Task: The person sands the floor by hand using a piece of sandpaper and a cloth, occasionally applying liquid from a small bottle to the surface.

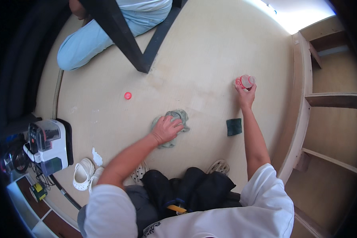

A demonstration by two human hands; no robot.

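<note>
My left hand (167, 130) presses down on a crumpled grey-green cloth (179, 115) on the pale floor, its fingers bent into the folds. Out to the right, my right hand (246, 95) grips a small clear plastic bottle (248, 81) with a red band. The bottle is tilted over, and its contents cannot be made out. A round red bottle cap (127, 95) lies on the floor to the left, apart from both hands. Below my right hand, beside the forearm, rests a square dark green scouring pad (234, 127).
Another person in light blue trousers (87, 43) sits at the far left, behind a black angled frame (146, 65). A white-and-black cleaning machine with a hose (47, 144) and white clogs (83, 174) are at left. Wooden shelving (301, 103) lines the right side.
</note>
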